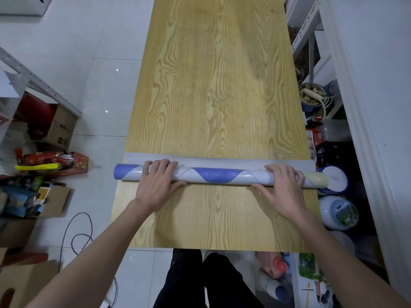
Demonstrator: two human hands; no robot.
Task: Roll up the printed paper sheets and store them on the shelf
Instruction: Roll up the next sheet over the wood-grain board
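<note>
- Left hand (159, 185): grip closed over the paper roll (218, 175), with the fingers (160, 166) curved across its top and the thumb laid along the near side, touching the worktop (211, 85).
- Right hand (282, 190): same grip near the roll's right end, fingers over the top and thumb pointing inward along the near side.
- The roll lies crosswise on the near part of the worktop. Both ends overhang the edges, and blue and pale patches show on its outside.
- A grey loose strip of sheet (222, 160) lies flat just beyond the roll, touching it.
- Hard to make out: the print itself, as only the colour patches show. The roll's yellowish right end overlaps a white tub (335, 178) on the floor.
- A metal shelf rack (308, 25) stands to the right, cut off by the frame edge; its contents are unclear.
- On the floor to the left are cardboard boxes (60, 127) of clutter and a looped cable (80, 232).
- To the right, a bucket (311, 94) and more tubs are crowded against the worktop edge.
</note>
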